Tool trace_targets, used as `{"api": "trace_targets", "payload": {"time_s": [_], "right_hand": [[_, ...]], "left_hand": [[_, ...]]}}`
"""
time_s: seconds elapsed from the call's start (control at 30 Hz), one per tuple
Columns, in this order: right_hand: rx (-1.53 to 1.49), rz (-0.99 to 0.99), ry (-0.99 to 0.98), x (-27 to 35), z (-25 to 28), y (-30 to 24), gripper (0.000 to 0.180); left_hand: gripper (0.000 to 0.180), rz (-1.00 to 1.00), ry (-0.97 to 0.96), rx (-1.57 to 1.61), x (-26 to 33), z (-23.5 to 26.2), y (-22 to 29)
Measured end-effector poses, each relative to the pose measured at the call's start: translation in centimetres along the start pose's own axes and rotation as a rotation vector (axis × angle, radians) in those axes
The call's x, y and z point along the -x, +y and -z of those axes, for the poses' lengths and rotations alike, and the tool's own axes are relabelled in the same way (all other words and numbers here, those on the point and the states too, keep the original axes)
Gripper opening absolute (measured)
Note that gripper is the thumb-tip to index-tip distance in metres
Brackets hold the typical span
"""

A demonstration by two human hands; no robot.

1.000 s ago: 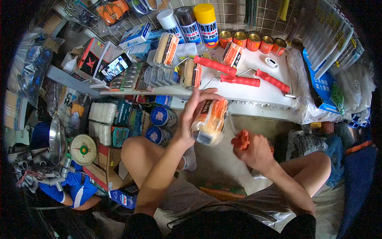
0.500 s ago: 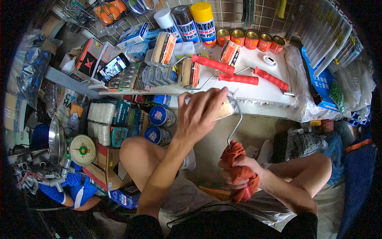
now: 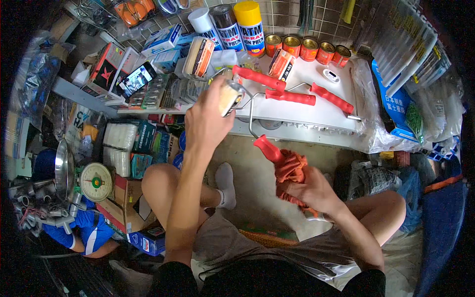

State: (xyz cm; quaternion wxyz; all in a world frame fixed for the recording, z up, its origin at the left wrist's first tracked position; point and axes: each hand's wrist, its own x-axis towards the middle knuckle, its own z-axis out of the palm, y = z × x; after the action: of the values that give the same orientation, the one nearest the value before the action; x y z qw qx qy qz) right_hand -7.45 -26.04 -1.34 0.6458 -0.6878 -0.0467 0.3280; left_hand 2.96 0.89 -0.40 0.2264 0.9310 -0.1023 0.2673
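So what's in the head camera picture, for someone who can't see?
A seated person's left hand grips a paint roller by its roll, while the right hand rubs an orange rag by its red handle. Spray cans stand behind.

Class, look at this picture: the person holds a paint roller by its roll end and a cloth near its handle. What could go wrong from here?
1. The left hand grips only the roll end of the paint roller; the red handle hangs free and may swing.
2. The orange cloth in the right hand could snag the wire frame.
3. Nearby spray cans could be knocked.
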Motion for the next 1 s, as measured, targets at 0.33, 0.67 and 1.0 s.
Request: {"api": "trace_targets", "payload": {"time_s": [0.33,0.67,1.0], "right_hand": [[0.934,0.311,0.342,0.7,0.9,3.1,0.051],[-0.973,-0.612,-0.146,1.0,-3.1,5.0,0.066],[-0.250,-0.125,0.058,-0.1,-1.7,2.1,0.052]], "left_hand": [[0.057,0.303,-0.190,0.016,1.3,1.5,-0.3],[0.064,0.151,0.108,-0.054,1.4,0.5,-0.1],[0.066,0.230,0.080,-0.328,1.2,0.7,-0.2]]}}
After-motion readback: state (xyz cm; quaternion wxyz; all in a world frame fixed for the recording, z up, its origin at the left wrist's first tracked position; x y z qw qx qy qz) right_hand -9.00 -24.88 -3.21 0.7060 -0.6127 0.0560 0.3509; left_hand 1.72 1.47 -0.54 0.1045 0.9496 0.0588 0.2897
